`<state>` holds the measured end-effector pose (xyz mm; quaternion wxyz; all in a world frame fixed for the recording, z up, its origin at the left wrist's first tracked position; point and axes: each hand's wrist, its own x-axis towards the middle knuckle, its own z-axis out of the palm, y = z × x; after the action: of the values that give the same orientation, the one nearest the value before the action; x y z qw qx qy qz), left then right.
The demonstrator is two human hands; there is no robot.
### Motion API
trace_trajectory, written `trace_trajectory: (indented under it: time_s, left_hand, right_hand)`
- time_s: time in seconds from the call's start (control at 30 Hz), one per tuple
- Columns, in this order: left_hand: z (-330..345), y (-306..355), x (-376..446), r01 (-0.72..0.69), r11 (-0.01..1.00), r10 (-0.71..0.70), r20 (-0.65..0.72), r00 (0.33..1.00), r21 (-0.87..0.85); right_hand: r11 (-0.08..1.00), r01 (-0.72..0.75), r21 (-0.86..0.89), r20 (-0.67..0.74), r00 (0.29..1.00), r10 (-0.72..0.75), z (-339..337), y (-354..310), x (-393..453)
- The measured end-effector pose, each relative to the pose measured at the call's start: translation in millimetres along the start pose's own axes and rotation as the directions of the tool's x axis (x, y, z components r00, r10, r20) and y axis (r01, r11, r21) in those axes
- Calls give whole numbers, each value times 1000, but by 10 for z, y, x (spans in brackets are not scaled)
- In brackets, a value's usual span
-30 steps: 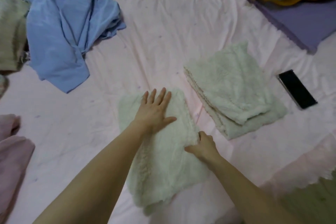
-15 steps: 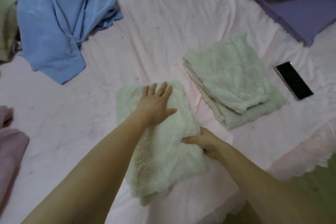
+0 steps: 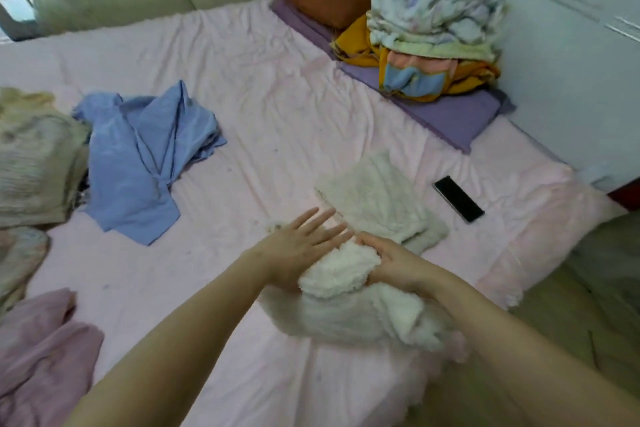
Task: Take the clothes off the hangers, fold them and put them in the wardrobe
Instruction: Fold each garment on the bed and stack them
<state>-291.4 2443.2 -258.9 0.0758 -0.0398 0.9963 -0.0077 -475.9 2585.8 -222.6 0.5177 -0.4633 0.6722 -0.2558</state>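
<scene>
A white fleecy garment (image 3: 349, 308) lies bunched on the pink bed sheet (image 3: 242, 114), partly lifted between my hands. My left hand (image 3: 298, 246) lies flat on its left side with straight fingers. My right hand (image 3: 391, 262) grips a folded-over edge of the same garment. Just beyond them rests a second, folded white fleecy garment (image 3: 377, 204). A crumpled blue shirt (image 3: 138, 156) lies at the left.
A black phone (image 3: 458, 198) lies right of the folded garment. A beige garment (image 3: 31, 163) and pink clothes (image 3: 38, 357) sit at the left edge. Piled bedding (image 3: 433, 31) stands on a purple mat at the back right, next to white doors. The bed's edge runs at the right.
My right hand has lifted the garment's right edge and folded it toward my left hand. The view has tilted up, showing the headboard and doors.
</scene>
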Motion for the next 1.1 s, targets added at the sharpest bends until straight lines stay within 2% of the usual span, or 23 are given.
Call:
trace_trajectory:
  time_s: [0.07,0.2,0.3,0.4,0.47,0.6,0.7,0.8,0.83,0.9,0.97,1.03,1.1]
  left_hand:
    - [-261,75,105,28,1000,-26,166,986,-8]
    - [-735,45,294,181,983,-172,242,955,-15]
    - [-965,-104,492,231,972,-233,210,950,33]
    - [-1049,-281,806,230,960,-251,130,959,158]
    - [-1106,-369,1079,249,943,-275,99,956,221]
    - [-1130,-616,1897,259,907,-286,35,958,332]
    - [-944,-763,2593,280,866,-276,-71,958,414]
    - [-663,-833,3125,301,892,-340,62,939,336]
    - [-533,-853,3305,317,897,-351,61,934,307]
    - [-395,-863,3535,411,881,-438,77,896,234]
    - [-182,-821,3627,558,826,-561,22,827,83]
    - [104,-699,3600,708,701,-704,72,706,-89]
    - [388,-565,3468,812,533,-799,174,576,-239]
  right_hand:
    - [1000,-11,-11,25,1000,11,-133,-130,-151]
    - [1000,-26,-14,15,1000,26,-434,-134,-304]
    - [999,-5,53,-35,999,7,-656,-81,-292]
    - [995,19,96,-144,990,-5,-919,51,-140]
    - [982,25,185,-216,976,16,-1128,154,13]
    - [879,28,477,-322,935,146,-1604,406,437]
    - [803,-9,596,-318,916,246,-1948,790,813]
    - [729,-47,683,-270,911,312,-2116,1133,1077]
    - [695,-46,717,-254,912,323,-2160,1270,1180]
    - [662,-51,748,-243,907,344,-2213,1509,1379]
    - [691,-69,720,-251,902,351,-2209,1723,1541]
    - [700,-110,706,-238,894,380,-2200,1903,1688]
    - [758,-167,631,-248,881,402,-2191,2063,1809]
